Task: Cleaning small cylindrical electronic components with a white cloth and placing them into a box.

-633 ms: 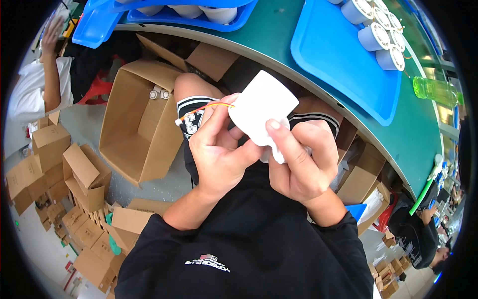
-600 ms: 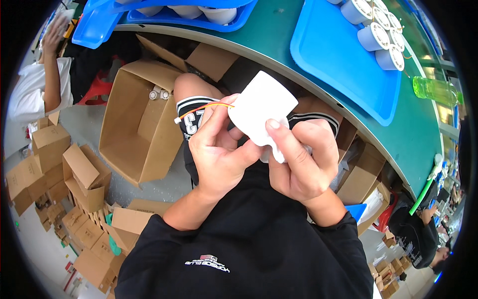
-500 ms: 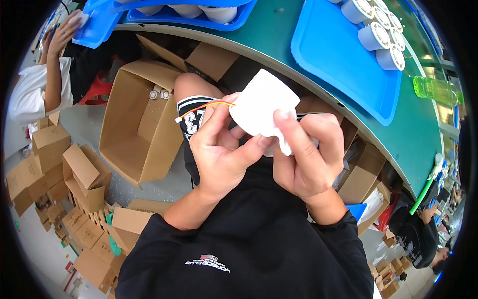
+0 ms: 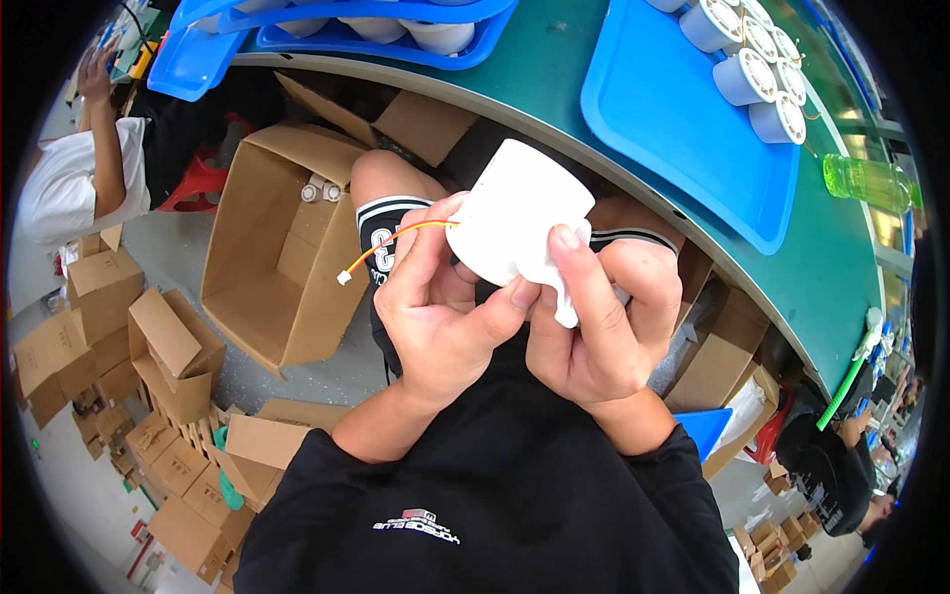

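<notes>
From the head view, right at the centre of the frame, the left hand clasps a white cup-shaped part! The right hand pinches a crumpled white piece at its lower edge. Red-and-yellow wires trail left; a blue tray fills the upper right.

We record white lettering on the front of the black shirt, set close against a small red and pale emblem. On the black shorts we see a large white numeral, partly covered. Dark print on the stacked brown cartons is too small for us to read, as are pale marks on a co-worker's black shirt.
</notes>
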Demonstrator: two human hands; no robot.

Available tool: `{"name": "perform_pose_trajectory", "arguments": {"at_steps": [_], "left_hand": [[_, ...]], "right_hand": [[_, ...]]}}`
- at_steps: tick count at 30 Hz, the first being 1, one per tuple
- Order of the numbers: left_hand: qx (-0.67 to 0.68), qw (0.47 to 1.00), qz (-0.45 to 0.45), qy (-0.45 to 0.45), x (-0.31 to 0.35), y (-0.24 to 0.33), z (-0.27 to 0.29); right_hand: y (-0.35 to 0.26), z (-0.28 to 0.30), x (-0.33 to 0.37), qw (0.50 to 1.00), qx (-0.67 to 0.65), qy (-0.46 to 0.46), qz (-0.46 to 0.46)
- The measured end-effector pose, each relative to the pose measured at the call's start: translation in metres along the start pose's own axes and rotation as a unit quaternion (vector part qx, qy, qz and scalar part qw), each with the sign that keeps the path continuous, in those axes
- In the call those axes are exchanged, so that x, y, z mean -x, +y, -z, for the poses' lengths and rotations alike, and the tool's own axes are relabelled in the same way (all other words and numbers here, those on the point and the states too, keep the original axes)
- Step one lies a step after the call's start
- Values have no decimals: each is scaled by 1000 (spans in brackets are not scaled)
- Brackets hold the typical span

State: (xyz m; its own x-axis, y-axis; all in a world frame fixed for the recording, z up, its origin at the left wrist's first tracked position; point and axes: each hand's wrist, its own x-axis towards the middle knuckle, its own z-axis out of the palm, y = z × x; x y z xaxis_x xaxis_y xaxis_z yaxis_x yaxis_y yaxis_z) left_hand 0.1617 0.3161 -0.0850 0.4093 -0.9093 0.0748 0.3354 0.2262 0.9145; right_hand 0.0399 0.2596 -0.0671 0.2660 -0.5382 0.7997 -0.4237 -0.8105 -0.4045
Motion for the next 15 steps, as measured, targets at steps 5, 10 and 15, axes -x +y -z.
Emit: {"name": "perform_pose_trajectory", "arguments": {"at_steps": [5, 10, 15], "left_hand": [[28, 1000, 6, 12, 4, -4, 3], [20, 999, 25, 25, 4, 1, -2], [27, 999, 11, 23, 6, 1, 0]], "right_hand": [[-4, -3, 4, 1000, -22, -8, -15], [-8, -3, 5, 1000, -9, 5, -27], [-13, -1, 6, 999, -16, -5, -37]]}}
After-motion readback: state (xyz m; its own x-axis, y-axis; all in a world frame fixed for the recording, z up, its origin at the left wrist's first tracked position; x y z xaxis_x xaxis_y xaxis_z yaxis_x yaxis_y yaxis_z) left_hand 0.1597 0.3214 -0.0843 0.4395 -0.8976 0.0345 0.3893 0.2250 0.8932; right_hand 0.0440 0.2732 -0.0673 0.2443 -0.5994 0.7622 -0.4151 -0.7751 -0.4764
